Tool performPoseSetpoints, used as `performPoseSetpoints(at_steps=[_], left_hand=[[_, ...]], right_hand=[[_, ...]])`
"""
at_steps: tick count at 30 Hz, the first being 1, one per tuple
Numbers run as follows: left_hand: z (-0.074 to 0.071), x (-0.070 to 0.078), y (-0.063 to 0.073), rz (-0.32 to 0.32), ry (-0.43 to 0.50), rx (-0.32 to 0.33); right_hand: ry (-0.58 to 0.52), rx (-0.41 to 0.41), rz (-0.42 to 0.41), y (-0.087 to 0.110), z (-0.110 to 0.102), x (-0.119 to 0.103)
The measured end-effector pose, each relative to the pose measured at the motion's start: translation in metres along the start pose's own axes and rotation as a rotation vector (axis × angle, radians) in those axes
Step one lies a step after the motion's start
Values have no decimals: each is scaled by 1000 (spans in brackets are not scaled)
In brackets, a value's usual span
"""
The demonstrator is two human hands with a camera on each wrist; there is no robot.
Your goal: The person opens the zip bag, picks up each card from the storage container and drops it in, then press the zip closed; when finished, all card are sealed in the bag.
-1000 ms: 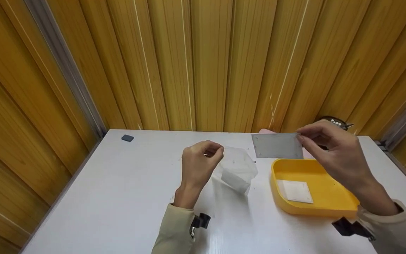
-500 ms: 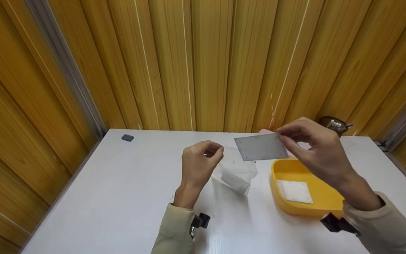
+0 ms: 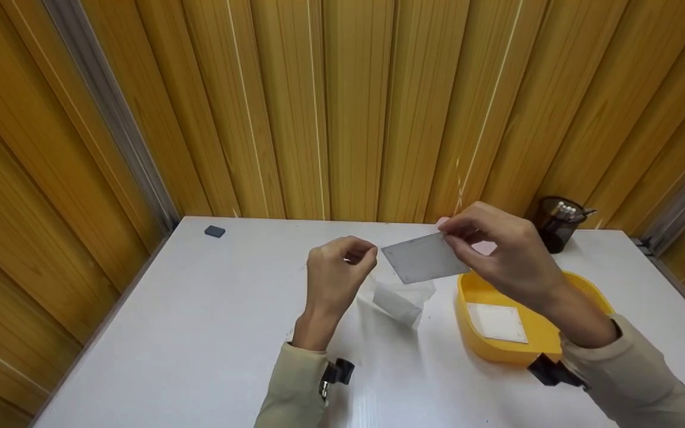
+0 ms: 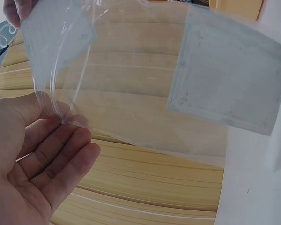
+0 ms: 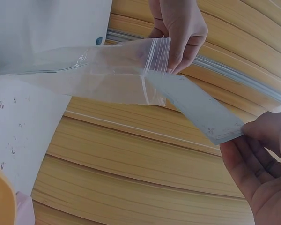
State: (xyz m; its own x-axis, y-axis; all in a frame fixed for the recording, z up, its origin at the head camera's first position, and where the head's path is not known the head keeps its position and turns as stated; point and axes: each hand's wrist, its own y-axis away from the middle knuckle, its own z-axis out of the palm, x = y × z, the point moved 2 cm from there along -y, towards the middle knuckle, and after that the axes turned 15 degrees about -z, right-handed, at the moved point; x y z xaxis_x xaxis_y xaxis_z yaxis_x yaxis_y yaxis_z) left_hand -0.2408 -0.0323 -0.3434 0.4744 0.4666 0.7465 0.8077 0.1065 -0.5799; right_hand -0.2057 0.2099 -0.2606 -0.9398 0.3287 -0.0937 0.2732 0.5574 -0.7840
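My left hand (image 3: pixel 336 279) pinches the mouth edge of a clear zip-lock bag (image 4: pixel 131 79), which hangs over the table. Inside the bag's lower part lies a flat rectangular pale grey plate (image 4: pixel 229 70). Between thumb and fingers, my right hand (image 3: pixel 509 255) holds a second thin grey plate (image 3: pixel 426 258) by one end. That plate slants towards the left hand, and in the right wrist view its far end overlaps the bag's zip-lined mouth (image 5: pixel 157 70). The bag's upper part is hidden behind the plate in the head view.
A yellow tray (image 3: pixel 485 355) stands on the white table (image 3: pixel 200 333) at right, with a white plate (image 3: pixel 500 323) in it. Behind are a black mesh pen holder (image 3: pixel 553 229) and a pink object (image 3: pixel 485 247). A small dark blue block (image 3: pixel 214 231) lies at the back left.
My right hand has moved left with its plate, from over the tray to the bag's mouth, and the plate has tilted. My left hand has stayed in place with the bag.
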Motion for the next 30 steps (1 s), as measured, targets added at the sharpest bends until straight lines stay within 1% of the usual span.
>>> performPoseSetpoints(at_steps=[3, 9, 17, 25, 30], left_hand=[[0, 0, 0, 7, -2, -1], [0, 0, 0, 12, -12, 12], [0, 0, -1, 2, -8, 8], [0, 2, 0, -12, 3, 4], [2, 1, 0, -13, 17, -6]], right_hand=[[-18, -14, -8, -2, 5, 1], [0, -70, 3, -5, 11, 1], [-24, -115, -36, -10, 14, 0], [-46, -160, -72, -10, 30, 4], [-29, -161, -105, -7, 40, 8]])
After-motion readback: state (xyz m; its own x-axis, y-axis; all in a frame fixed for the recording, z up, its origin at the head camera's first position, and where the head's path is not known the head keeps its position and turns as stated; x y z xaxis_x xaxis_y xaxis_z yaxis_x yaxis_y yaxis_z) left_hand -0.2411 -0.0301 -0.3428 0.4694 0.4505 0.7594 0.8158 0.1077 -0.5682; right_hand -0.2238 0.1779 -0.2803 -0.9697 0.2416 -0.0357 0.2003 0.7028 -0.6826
